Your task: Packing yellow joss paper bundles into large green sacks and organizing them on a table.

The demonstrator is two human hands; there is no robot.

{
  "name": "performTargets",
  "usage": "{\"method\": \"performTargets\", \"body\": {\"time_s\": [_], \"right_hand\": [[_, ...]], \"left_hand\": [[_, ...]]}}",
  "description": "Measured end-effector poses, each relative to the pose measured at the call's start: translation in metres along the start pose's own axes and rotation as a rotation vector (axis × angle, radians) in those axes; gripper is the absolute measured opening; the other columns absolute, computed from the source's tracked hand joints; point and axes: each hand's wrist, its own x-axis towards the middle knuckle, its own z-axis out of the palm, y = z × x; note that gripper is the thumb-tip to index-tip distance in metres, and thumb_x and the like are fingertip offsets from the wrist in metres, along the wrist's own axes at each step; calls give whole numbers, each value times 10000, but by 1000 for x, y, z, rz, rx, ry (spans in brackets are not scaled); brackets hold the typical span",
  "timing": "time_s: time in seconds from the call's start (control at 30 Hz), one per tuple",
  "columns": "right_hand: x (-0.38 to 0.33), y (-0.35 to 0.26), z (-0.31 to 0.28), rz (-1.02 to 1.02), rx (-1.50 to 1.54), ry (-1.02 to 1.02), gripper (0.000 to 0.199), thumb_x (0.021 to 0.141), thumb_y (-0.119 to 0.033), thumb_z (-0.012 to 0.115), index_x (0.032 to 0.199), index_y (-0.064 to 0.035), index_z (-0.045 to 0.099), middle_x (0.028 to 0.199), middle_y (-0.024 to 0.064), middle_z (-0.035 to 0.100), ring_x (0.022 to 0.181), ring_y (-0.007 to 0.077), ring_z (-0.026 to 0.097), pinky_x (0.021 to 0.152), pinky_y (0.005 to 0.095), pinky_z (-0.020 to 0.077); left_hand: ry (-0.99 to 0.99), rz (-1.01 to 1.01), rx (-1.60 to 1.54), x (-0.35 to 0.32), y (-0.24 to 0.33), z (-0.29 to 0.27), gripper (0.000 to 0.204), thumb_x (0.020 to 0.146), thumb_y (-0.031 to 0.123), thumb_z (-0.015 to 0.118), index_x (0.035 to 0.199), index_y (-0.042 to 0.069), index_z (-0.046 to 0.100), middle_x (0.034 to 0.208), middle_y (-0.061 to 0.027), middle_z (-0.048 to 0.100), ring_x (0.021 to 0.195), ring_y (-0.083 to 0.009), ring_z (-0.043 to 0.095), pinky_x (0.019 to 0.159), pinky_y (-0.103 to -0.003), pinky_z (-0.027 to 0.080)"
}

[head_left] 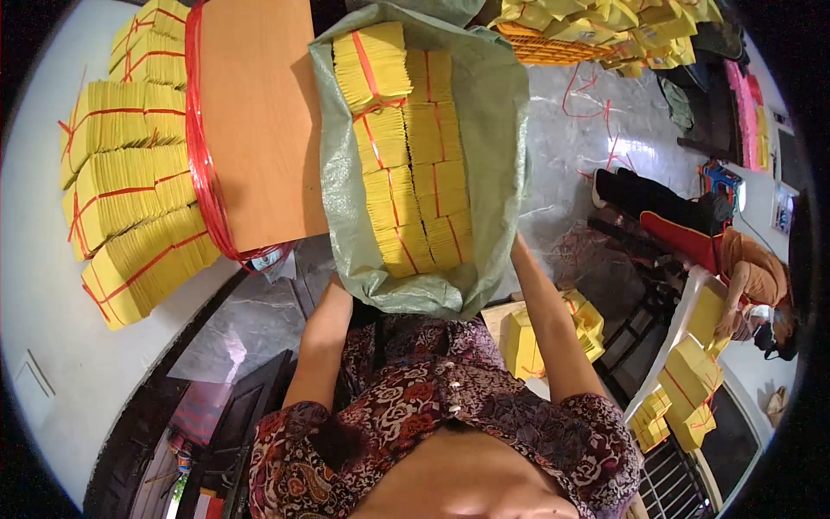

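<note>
1. Both hands are hidden behind the near rim of a green woven sack (493, 104); only the forearms are seen. The left hand (339, 285) goes under the sack's near left corner and the right hand (517, 244) under its near right edge. Whether the fingers are closed on the cloth cannot be told, though the sack appears to be borne from below on both sides.

2. The sack is held wide open in front of the chest, its mouth turned up toward the camera, so that the load inside is kept level and does not slide out.

3. Inside the sack, yellow paper bundles (406, 164) are laid flat in two rows side by side, running from near to far. Each is bound with red string, which keeps the sheets from fanning apart.

4. At the left, a wooden board (259, 112) lies on a pale surface (35, 285), with a hank of red string (201, 147) draped along its left edge, within reach of the stacks.

5. Left of the board, more tied yellow stacks (130, 199) are lined up on edge, leaning against one another.

6. At the far right, loose yellow packs are heaped on an orange crate (553, 48).

7. At the right, another person (752, 277) is seated low on the floor, beside further yellow packs (692, 372).

8. Below the right forearm, a few yellow packs (523, 342) are stacked near the body.
</note>
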Motion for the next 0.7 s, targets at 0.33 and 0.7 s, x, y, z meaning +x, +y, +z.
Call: {"method": "performTargets", "body": {"time_s": [0.33, 0.7], "right_hand": [[-91, -101, 34, -333, 42, 70, 632, 914, -528, 426, 1313, -38, 435, 1124, 73, 549, 993, 158, 509, 886, 342, 399], [-81, -84, 52, -740, -237, 265, 297, 881, -115, 577, 1142, -11, 481, 929, 27, 529, 803, 101, 482, 714, 242, 407]], "left_hand": [[43, 223, -12, -45, -1, -65, 326, 925, 270, 448, 1059, 21, 611, 1036, -82, 643, 948, -236, 605, 822, -375, 483], [68, 616, 82, -140, 15, -75, 373, 917, 291, 534, 1242, 110, 524, 1137, -99, 601, 956, -223, 619, 793, -356, 509]]}}
